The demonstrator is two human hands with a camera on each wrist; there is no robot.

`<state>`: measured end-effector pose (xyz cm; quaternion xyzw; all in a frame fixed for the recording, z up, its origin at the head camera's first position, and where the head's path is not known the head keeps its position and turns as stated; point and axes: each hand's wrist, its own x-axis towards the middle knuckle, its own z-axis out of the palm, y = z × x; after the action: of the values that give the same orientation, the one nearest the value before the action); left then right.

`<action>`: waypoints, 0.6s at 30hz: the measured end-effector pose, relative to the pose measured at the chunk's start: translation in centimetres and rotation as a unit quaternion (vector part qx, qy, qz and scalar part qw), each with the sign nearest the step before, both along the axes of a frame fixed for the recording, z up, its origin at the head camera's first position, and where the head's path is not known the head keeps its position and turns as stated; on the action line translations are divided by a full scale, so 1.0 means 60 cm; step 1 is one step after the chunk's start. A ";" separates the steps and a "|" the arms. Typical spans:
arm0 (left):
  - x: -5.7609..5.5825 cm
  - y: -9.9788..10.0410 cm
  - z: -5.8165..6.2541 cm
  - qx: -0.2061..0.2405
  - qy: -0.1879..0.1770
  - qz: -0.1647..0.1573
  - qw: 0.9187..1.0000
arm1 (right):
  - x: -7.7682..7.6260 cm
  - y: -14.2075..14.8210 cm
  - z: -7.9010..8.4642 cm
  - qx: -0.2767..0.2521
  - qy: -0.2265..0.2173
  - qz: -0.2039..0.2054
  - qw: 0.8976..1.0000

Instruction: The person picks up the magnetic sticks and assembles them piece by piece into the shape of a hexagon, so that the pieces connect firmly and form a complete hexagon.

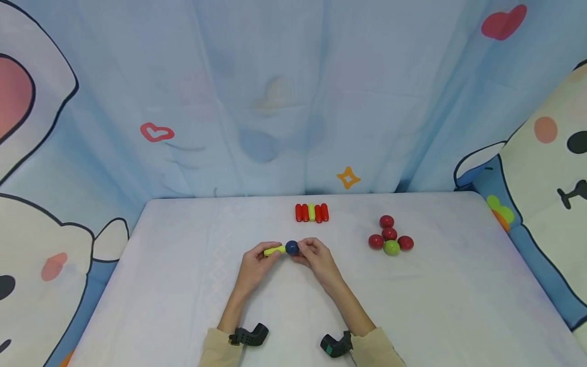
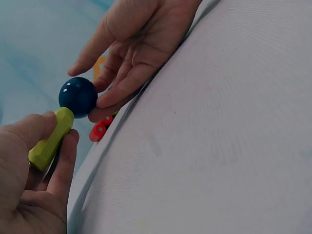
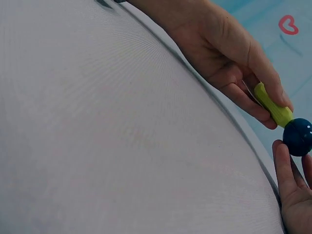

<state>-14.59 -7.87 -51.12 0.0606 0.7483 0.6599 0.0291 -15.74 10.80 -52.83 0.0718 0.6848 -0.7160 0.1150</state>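
As your left hand (image 1: 254, 267) pinches a short, ribbed yellow-green rod (image 2: 52, 141) between thumb and fingers, your right hand (image 1: 319, 261) grips a glossy dark blue ball (image 1: 292, 247) by its fingertips. One end of the rod touches the ball, and the rod runs off to the ball's left. You have both pieces raised over a table covered in white cloth (image 1: 174, 244), with the ball between your two hands. Beyond the ball and slightly to its right, four short red rods (image 1: 305, 213) and another yellow-green rod (image 1: 312, 212) lie side by side in a row, the yellow-green one in the middle. Well off to the ball's right, you have four shiny red balls (image 1: 389, 234) and one green ball (image 1: 392, 248) clustered close together, the green one nearest your side. Closer to you than the ball, a black device (image 1: 257, 335) sits at each wrist, by the cuffs of your beige sleeves (image 1: 220, 349). Far behind the ball hangs a light blue curtain (image 1: 284, 61) printed with hearts.
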 end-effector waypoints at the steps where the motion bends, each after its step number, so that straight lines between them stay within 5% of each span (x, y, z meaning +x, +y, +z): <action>1: 0.003 0.000 0.005 -0.001 0.001 0.006 1.000 | 0.000 0.000 0.000 -0.004 -0.002 0.000 1.000; 7: -0.002 0.004 0.015 -0.010 0.022 0.012 1.000 | -0.006 0.005 0.004 -0.009 0.004 0.001 1.000; 14: -0.026 0.004 -0.027 -0.049 0.040 0.017 0.998 | -0.012 0.007 0.008 -0.012 0.012 0.004 1.000; 18: -0.009 -0.002 -0.036 -0.076 0.034 0.021 0.996 | 0.004 0.002 0.000 -0.017 0.005 0.016 1.000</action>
<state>-15.14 -7.97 -53.28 0.0647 0.7982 0.5988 -0.0053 -15.51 10.90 -52.81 0.0554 0.6744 -0.7258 0.1238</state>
